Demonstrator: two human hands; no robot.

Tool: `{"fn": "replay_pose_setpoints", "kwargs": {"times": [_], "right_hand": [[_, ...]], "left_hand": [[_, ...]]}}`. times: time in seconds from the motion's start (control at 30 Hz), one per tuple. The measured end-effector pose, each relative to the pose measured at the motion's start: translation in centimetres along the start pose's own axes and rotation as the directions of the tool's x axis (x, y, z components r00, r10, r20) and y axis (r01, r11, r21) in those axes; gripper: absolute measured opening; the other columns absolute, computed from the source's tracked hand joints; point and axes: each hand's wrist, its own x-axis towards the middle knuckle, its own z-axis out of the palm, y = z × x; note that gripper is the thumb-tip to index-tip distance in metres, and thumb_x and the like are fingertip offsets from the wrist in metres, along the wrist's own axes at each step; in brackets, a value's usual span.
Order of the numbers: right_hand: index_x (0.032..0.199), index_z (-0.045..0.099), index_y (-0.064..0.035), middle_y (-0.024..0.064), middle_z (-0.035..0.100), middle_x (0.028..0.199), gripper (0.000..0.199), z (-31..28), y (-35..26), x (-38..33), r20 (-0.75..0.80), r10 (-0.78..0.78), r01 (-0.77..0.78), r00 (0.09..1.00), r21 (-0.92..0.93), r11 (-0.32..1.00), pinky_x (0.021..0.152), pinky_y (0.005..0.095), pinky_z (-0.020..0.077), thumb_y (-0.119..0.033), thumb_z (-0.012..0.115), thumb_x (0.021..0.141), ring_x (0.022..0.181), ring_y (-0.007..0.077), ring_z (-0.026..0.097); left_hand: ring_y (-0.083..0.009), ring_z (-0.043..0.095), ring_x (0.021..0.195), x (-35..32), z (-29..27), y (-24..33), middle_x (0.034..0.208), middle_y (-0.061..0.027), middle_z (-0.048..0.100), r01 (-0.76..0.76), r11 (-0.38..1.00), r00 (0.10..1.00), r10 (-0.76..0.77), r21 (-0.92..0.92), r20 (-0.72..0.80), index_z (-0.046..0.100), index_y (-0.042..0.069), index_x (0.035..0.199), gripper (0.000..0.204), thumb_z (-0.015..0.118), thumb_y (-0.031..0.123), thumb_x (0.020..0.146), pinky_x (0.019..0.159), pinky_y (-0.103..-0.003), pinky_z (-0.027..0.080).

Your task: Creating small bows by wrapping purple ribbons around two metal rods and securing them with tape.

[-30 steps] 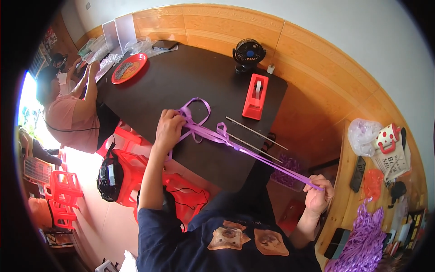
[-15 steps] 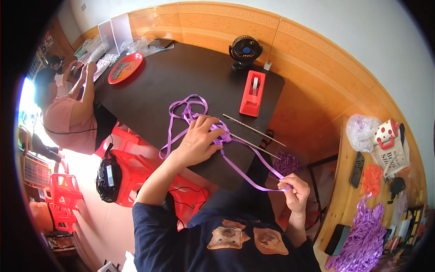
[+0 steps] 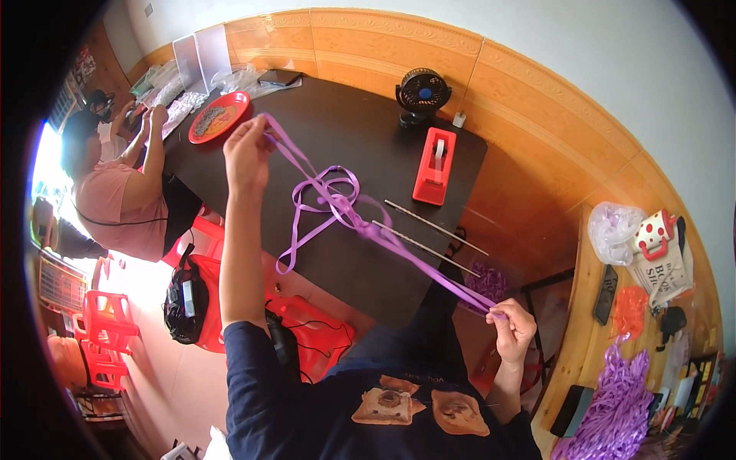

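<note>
A long purple ribbon (image 3: 429,270) stretches taut and slanting between my two hands. Up at the left, beside the red plate, my left hand (image 3: 248,157) pinches one end of it. My right hand (image 3: 512,331), low on the right and past the table's corner, pinches the other end. Midway along, the strands bunch into a knot-like tangle, blurred by motion. Loose loops of the ribbon (image 3: 305,208) trail on the dark table (image 3: 345,284). Two thin metal rods (image 3: 437,228) jut over the table's right edge, one of them close under the stretched strands.
A red tape dispenser (image 3: 435,167) and a small black fan (image 3: 422,93) stand at the far right of the table. A red plate (image 3: 238,105) holds small grey pieces. At right, a wooden bench (image 3: 576,287) carries a purple ribbon heap (image 3: 613,406). Another person (image 3: 126,192) sits at left.
My left hand has lifted off the tangle and moved far up and left, drawing ribbon with it. The slack strands are now taut. My right hand stays nearly in place.
</note>
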Motion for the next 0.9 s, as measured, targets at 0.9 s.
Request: {"fn": "replay_pose_setpoints", "kwargs": {"times": [0.9], "right_hand": [[0.081,0.061,0.0064,0.0094,0.06,0.074,0.017,-4.5,-0.1,-2.5,-0.18,0.024,-0.031,0.983,-0.037,0.999,0.056,0.0214,0.0424,-0.007,0.059,0.091,0.061,0.0113,0.056]], "left_hand": [[-0.0359,0.045,0.116,-13.2,4.0,-3.9,0.116,-0.0169,0.055,-0.543,-0.225,0.82,0.065,0.809,0.569,0.065,0.0,0.091,0.017,0.063,0.006,0.075,0.092,-0.048,0.035]]}}
